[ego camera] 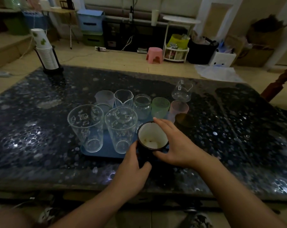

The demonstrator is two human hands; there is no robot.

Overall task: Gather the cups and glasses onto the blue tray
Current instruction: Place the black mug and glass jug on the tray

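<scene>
A dark mug with a white inside [151, 137] stands at the near right corner of the blue tray [105, 153]. My left hand [132, 167] wraps its near left side and my right hand [174, 143] cups its right side. Two tall clear printed glasses [86, 129] [120, 130] stand on the tray to the left of the mug. Behind them are a frosted cup [105, 97], a ribbed glass [123, 98], a jar [142, 106], a green cup [160, 106] and a pink cup [179, 109]. A dark amber glass [183, 120] and a clear pitcher [182, 92] stand to the right on the table.
The table [40, 129] is dark with a glittery pattern. A stack of paper cups in a black holder [46, 50] stands at its far left corner. A pink stool [154, 55], a white side table [180, 20] and storage boxes sit on the floor beyond.
</scene>
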